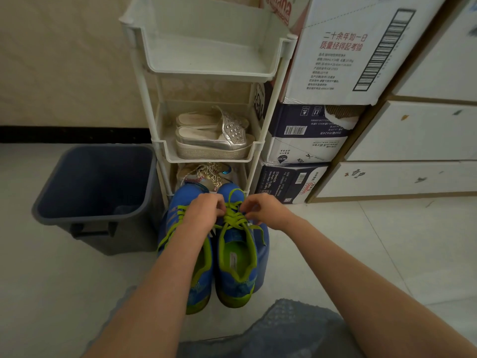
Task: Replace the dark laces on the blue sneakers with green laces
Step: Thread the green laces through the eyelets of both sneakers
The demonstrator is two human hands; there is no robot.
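Blue sneakers (232, 257), pair, on floor near white shoe rack (206, 71). Left hand (204, 213) and right hand (265, 209) both pinch the right shoe's green lace (233, 218). Dark bin (95, 187) at left.

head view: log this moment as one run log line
step: lacing | left hand: pinches lace | right hand: pinches lace | sneakers: both green-laced, on floor

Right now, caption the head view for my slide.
Left hand and right hand pinch the green laces on a blue sneaker in front of a white shoe rack.
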